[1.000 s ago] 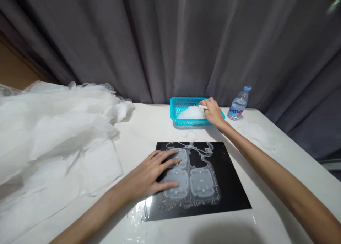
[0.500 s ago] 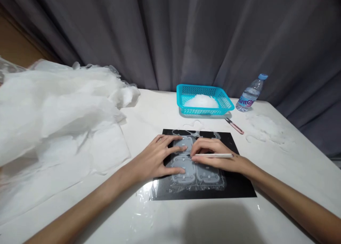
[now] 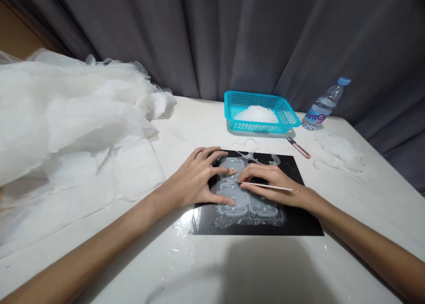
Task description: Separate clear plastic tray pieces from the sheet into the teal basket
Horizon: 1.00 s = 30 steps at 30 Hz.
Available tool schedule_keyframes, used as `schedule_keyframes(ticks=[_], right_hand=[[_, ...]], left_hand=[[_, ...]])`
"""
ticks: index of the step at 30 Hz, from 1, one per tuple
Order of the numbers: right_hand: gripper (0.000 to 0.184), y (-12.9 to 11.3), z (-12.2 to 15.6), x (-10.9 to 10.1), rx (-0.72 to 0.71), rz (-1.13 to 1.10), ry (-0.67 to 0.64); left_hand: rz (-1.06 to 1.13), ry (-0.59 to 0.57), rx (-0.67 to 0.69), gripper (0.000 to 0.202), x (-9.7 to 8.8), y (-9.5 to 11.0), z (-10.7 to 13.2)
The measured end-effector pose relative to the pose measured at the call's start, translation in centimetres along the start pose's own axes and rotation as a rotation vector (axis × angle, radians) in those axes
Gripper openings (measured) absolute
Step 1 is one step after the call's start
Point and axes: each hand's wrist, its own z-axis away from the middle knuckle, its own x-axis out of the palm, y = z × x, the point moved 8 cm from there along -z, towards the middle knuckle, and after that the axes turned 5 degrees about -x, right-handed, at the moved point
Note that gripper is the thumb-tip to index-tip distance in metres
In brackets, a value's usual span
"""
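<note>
My left hand lies spread over the left side of a translucent grey moulded plastic sheet, its index finger and thumb pressing on two of the rounded panels. The sheet rests on a black board. In my right hand a slim white pen-like tool is pinched, its tip at the seam between panels, close to my left index finger. What kind of tip it has is too small to make out. Clear, ragged film offcuts lie along the board's far edge.
Behind the board stands a blue plastic basket with white material inside. Pink-handled snips, a water bottle and a heap of clear scraps are to the right. A large pile of whitish sheets covers the left side.
The view has tilted down slightly, so everything appears higher. The tool has turned in my right hand and now shows a thinner edge. My left hand keeps its place on the sheet.
</note>
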Motion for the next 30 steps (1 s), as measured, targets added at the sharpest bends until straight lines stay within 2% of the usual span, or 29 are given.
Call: schedule_keyframes(ticks=[22,30], right_hand=[[0.016,-0.9,-0.4,0.6,-0.053,0.063,0.013],[0.02,-1.0,0.8,-0.9,-0.057,0.129,-0.057]], left_hand=[[-0.066,-0.023,0.031,0.082,0.4,-0.1,0.1],[-0.01,-0.025,0.011,0.079,0.3,-0.3,0.1]])
